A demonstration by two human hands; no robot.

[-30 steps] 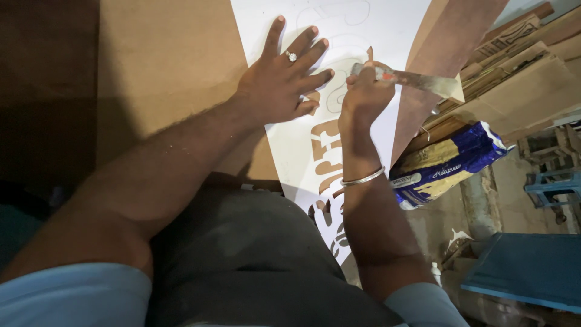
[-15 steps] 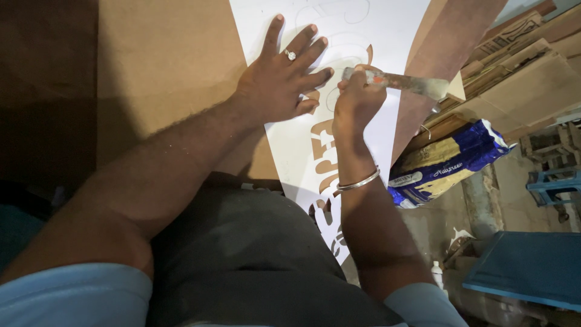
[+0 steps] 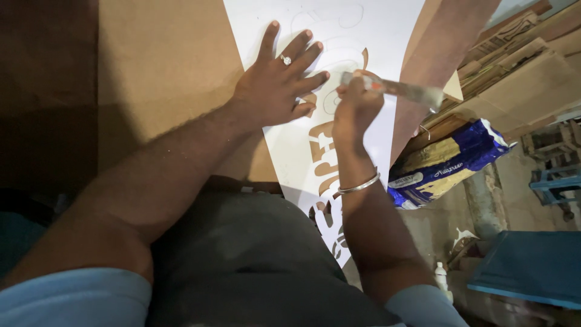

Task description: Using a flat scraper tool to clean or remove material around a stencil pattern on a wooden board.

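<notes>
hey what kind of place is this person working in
Probably a sign-making or craft workshop: a white stencil sheet with cut-out shapes lies on a brown board, with stacked cardboard and a blue-and-yellow sack nearby.

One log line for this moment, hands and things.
left hand: flat on white sheet | right hand: grips knife | sheet on board

Blue-and-gold sack [image 3: 448, 160] beside white stencil sheet [image 3: 387, 36]

The white sheet [image 3: 363, 36] runs off the top edge — its cut letters (partly under both hands) stay unreadable.
</notes>
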